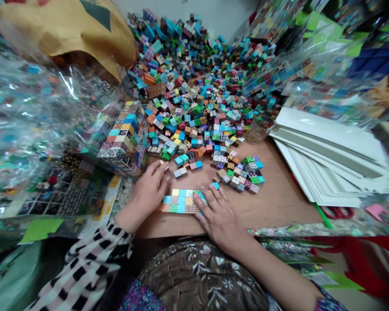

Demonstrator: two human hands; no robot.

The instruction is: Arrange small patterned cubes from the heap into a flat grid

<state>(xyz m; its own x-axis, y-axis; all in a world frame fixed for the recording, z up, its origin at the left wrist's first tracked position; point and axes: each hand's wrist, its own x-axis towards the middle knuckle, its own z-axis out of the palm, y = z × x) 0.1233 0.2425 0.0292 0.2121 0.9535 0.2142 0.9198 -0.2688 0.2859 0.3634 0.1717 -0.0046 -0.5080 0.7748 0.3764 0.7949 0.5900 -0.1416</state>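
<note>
A flat, rectangular layer of small patterned cubes lies on the brown board, in rows of light blue, yellow, tan and green. My right hand rests over its right end, palm down with the fingers spread, hiding that end; a blue cube shows by its fingertips. At the left end is my left hand, fingers bent and thumb apart, fingertips against a small pale cube that is partly hidden. Just beyond the layer lie a whitish cube pair and a pink and blue one.
A large heap of loose cubes covers the back of the board. A stacked cube block and clear plastic bags stand left. White card sheets, red-handled scissors and a green stick lie right.
</note>
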